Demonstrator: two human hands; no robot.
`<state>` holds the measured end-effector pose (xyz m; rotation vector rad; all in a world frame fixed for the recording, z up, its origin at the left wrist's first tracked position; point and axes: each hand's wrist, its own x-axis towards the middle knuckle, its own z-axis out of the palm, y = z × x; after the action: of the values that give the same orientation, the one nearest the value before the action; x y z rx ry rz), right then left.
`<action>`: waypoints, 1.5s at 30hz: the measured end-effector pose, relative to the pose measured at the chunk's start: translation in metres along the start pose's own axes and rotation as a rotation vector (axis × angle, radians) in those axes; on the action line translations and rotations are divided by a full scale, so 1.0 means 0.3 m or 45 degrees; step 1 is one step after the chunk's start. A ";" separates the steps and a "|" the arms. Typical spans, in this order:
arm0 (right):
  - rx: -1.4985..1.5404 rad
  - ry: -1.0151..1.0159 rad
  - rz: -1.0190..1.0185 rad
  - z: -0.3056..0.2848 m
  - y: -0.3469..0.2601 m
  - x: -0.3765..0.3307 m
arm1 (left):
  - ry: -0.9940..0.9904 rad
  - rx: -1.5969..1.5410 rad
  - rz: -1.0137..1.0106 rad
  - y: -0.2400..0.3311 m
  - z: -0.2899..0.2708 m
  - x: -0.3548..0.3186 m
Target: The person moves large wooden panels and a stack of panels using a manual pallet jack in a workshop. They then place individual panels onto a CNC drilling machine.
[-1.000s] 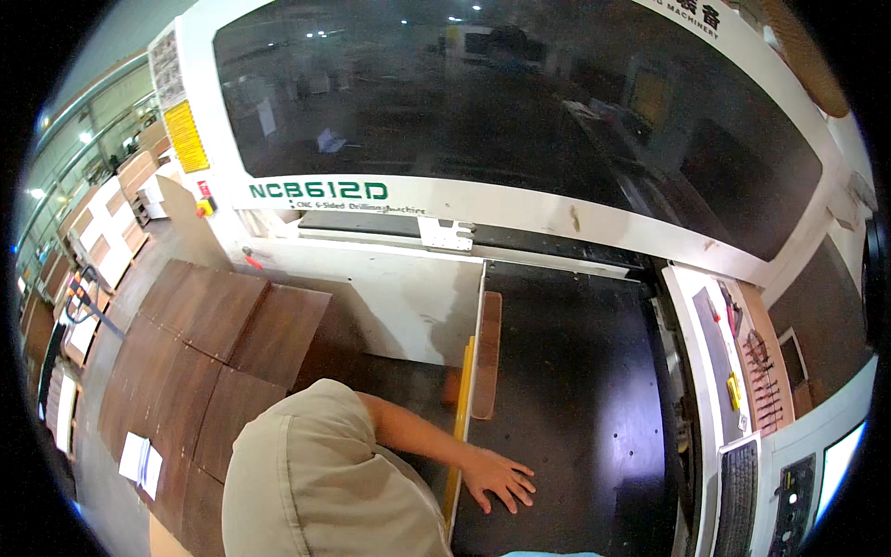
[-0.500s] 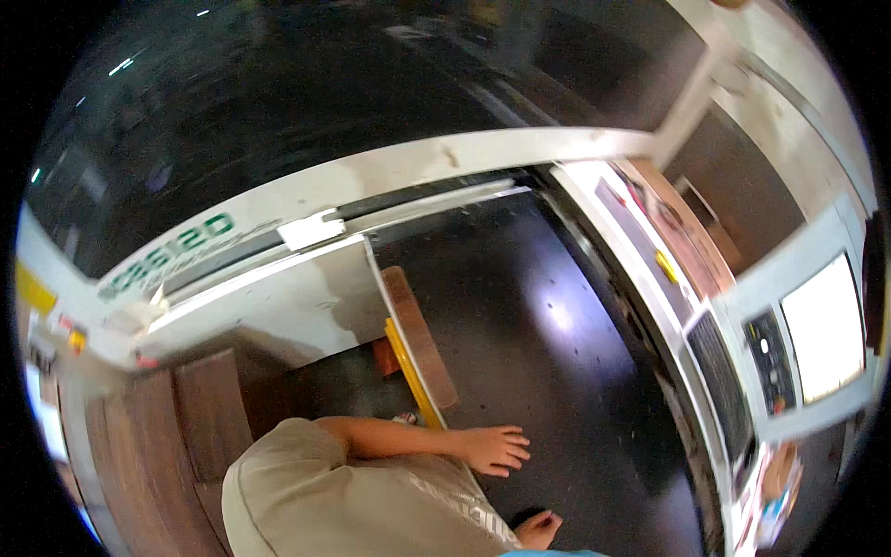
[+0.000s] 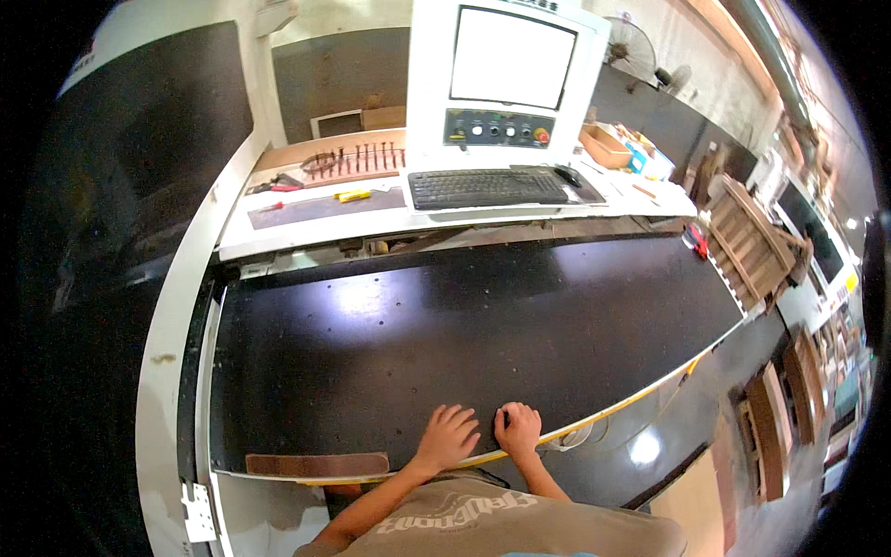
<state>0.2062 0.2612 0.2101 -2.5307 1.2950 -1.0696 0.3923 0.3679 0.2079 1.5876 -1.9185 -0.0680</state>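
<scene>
My left hand (image 3: 447,436) rests palm down with its fingers stretched out at the near edge of the black machine table (image 3: 464,325). Just to its right, my right hand (image 3: 519,430) is curled up on the same edge. Something small and dark shows between its thumb and fingers, but I cannot make out what it is. Left of my hands, a narrow brown board (image 3: 317,465) lies flat along the near edge of the table.
Beyond the table, a white ledge holds a black keyboard (image 3: 487,188), a mouse (image 3: 567,174), a yellow-handled tool (image 3: 354,196) and red pliers (image 3: 286,183). A control screen (image 3: 513,60) stands above. Boards (image 3: 763,432) are stacked at right; a dark machine cover (image 3: 158,186) rises at left.
The view has swung to the right, bringing the control screen and keyboard to the middle. My hands are now side by side at the table edge, the left still spread, the right curled.
</scene>
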 end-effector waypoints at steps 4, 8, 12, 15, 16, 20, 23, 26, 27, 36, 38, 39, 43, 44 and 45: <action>0.067 0.113 0.122 0.015 -0.002 -0.037 | -0.061 -0.078 0.077 -0.028 -0.005 -0.021; 0.039 0.145 0.075 0.019 0.001 -0.046 | -0.093 -0.147 0.073 -0.053 -0.020 -0.020; 0.044 0.172 0.071 0.026 0.010 -0.060 | -0.096 -0.212 0.001 -0.062 -0.024 -0.020; 0.029 0.190 0.086 0.026 0.006 -0.064 | -0.111 -0.198 -0.017 -0.049 -0.032 -0.017; 0.029 0.202 0.082 0.027 0.007 -0.062 | -0.107 -0.202 -0.020 -0.045 -0.035 -0.011; 0.058 0.211 0.060 0.020 0.014 -0.051 | -0.076 -0.268 -0.045 -0.050 -0.015 -0.008; 0.081 0.205 0.056 0.016 0.014 -0.050 | -0.034 -0.315 -0.063 -0.052 -0.019 -0.008; 0.066 0.212 0.046 0.012 0.011 -0.047 | -0.063 -0.592 -0.272 -0.068 -0.033 -0.018; 0.069 0.210 0.046 0.010 0.009 -0.046 | -0.108 -0.712 -0.384 -0.072 -0.034 -0.019; 0.017 0.198 0.059 -0.004 0.031 -0.050 | 0.020 -0.820 -0.474 -0.079 0.003 -0.051; 0.029 0.178 0.056 -0.003 0.024 -0.039 | -0.011 -0.829 -0.408 -0.069 -0.021 -0.050; 0.019 0.210 0.068 0.002 0.022 -0.033 | -0.020 -0.812 -0.383 -0.067 -0.029 -0.038; 0.059 0.122 0.043 0.031 0.018 -0.031 | 0.097 -0.846 -0.394 -0.074 -0.033 -0.031; 0.090 0.120 0.054 0.024 -0.005 -0.030 | 0.078 -0.862 -0.389 -0.078 -0.019 -0.035; 0.003 0.148 0.033 0.037 0.024 -0.040 | 0.066 -0.894 -0.368 -0.071 -0.005 -0.020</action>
<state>0.2037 0.2632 0.1926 -2.4759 1.3496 -1.2285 0.4118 0.3681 0.1974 1.3313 -1.3804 -0.7286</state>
